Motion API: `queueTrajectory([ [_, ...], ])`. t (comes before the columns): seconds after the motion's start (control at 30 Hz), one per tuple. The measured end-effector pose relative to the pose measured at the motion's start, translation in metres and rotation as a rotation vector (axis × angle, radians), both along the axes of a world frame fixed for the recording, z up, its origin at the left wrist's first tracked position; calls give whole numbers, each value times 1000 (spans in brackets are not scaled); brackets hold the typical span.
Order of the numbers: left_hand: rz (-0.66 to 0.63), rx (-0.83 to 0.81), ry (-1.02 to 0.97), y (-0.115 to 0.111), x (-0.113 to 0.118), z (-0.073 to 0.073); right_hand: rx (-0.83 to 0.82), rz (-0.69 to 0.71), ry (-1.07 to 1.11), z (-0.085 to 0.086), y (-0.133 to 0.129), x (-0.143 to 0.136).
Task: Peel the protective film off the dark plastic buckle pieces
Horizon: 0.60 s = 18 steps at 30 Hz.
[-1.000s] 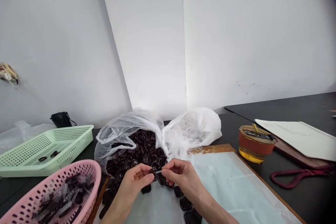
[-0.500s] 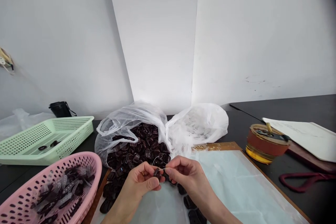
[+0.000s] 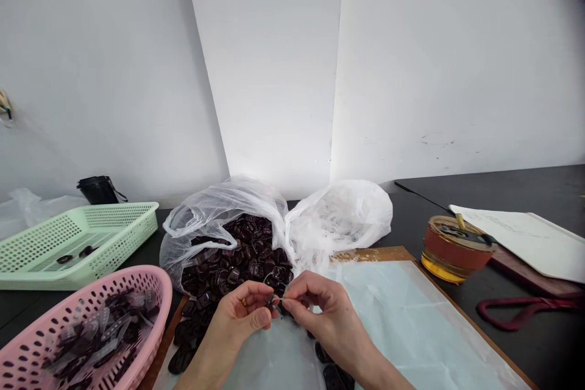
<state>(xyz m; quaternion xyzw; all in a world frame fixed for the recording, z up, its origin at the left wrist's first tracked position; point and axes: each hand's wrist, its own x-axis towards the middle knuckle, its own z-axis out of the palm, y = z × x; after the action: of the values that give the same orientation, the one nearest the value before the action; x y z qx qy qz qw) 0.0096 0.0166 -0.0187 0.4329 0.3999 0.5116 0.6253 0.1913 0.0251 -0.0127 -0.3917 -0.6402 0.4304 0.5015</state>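
My left hand (image 3: 242, 314) is closed in a pinch on a small dark brown plastic piece (image 3: 273, 301), mostly covered by the fingers. Against it, my right hand (image 3: 326, 311) pinches the end of something thin and pale (image 3: 280, 300), too small to name. Both hands meet above a pale sheet (image 3: 278, 353) on a brown board (image 3: 402, 252). Just behind them, a clear bag (image 3: 205, 201) spills many similar dark pieces (image 3: 237, 262). Several more dark pieces (image 3: 338, 376) lie under my right wrist.
At left are a pink basket (image 3: 158, 283) of dark pieces with clear strips, and a green tray (image 3: 114, 225). A white bag (image 3: 365, 210) of translucent bits stands behind. On the right are a tape roll (image 3: 457, 250), scissors (image 3: 503, 311) and a notebook (image 3: 525, 234).
The view has shifted slightly to the right. My fingertips have drawn closer together around the dark piece, and less of it shows now.
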Motion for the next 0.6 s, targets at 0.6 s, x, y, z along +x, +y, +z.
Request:
queueTrajectory([
  [0.6, -21, 35, 91, 6, -9, -8, 78, 38, -86, 5, -3, 1],
])
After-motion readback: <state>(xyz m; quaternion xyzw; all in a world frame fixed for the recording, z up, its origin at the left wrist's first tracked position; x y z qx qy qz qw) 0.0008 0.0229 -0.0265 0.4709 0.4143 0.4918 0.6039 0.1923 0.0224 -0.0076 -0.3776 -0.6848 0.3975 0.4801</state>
